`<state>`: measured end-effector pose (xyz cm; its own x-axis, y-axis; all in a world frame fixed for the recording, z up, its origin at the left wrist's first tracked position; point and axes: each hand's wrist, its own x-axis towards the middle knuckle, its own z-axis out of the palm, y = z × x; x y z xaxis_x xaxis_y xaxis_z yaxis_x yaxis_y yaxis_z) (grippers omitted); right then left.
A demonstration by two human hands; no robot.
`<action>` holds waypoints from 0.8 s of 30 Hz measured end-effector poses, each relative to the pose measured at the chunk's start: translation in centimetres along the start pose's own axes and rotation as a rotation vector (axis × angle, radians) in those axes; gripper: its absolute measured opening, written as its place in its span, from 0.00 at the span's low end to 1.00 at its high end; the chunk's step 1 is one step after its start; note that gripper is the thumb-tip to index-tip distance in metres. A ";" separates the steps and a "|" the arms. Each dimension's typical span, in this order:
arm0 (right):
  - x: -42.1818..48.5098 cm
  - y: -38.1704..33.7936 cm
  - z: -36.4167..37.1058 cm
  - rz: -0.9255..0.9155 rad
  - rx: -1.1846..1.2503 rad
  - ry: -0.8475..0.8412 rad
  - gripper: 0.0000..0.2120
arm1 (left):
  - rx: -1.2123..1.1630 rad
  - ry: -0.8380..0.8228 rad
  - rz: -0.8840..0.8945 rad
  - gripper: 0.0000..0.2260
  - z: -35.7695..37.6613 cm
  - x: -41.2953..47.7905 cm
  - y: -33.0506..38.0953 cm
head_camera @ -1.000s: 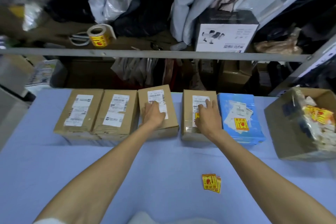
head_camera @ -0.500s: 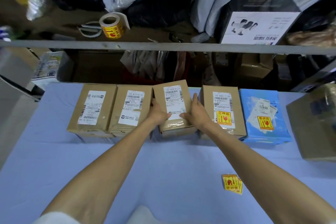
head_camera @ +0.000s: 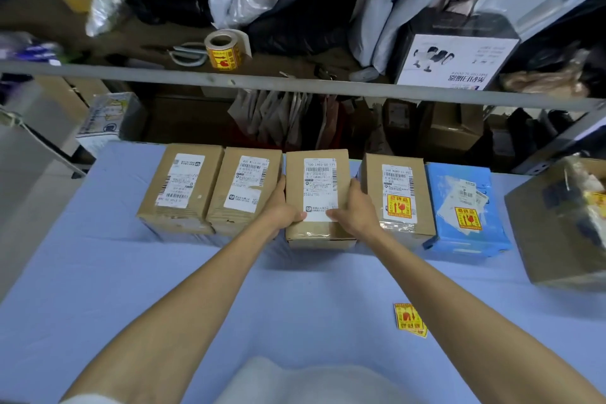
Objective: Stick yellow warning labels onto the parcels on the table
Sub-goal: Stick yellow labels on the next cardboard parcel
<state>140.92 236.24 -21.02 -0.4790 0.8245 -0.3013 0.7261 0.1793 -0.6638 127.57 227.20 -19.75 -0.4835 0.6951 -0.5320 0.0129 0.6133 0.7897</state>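
Several parcels stand in a row at the far edge of the blue table (head_camera: pixel 131 272). My left hand (head_camera: pixel 281 210) and my right hand (head_camera: pixel 354 214) grip the two sides of the middle cardboard parcel (head_camera: pixel 316 174), which has only a white shipping label. To its right, a cardboard parcel (head_camera: pixel 398 187) and a blue bag parcel (head_camera: pixel 465 203) each carry a yellow warning label. Two cardboard parcels (head_camera: pixel 183 187) (head_camera: pixel 244 188) on the left have white labels only. Loose yellow warning labels (head_camera: pixel 410 320) lie on the table near my right forearm.
A large open cardboard box (head_camera: pixel 554 233) sits at the table's right end. Behind the table, a shelf rail (head_camera: pixel 295 85) crosses the view; on the shelf are a roll of yellow labels (head_camera: pixel 224 49), scissors (head_camera: pixel 187 54), bags and a white product box (head_camera: pixel 455 59).
My right hand left the fourth parcel, which now shows a yellow label, and joined my left hand on the middle parcel. That parcel was squared up between both hands.
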 end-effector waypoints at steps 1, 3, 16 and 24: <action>-0.8 0.3 0.1 -0.002 0.010 -0.003 0.31 | -0.017 -0.002 0.000 0.44 0.0 -0.9 -0.3; -2.6 0.9 0.4 0.000 0.017 -0.010 0.30 | -0.060 -0.007 -0.003 0.45 0.1 -2.6 -1.2; -13.4 5.8 1.8 0.087 0.026 -0.104 0.33 | -0.132 -0.069 -0.043 0.42 3.4 -10.9 -8.9; -16.8 8.5 0.2 0.166 -0.003 -0.133 0.42 | -0.123 -0.121 -0.059 0.38 5.4 -13.1 -10.3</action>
<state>154.99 223.83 -21.73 -0.4137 0.7649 -0.4938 0.8014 0.0487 -0.5961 138.49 213.78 -22.49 -0.3715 0.7041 -0.6052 -0.1228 0.6089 0.7837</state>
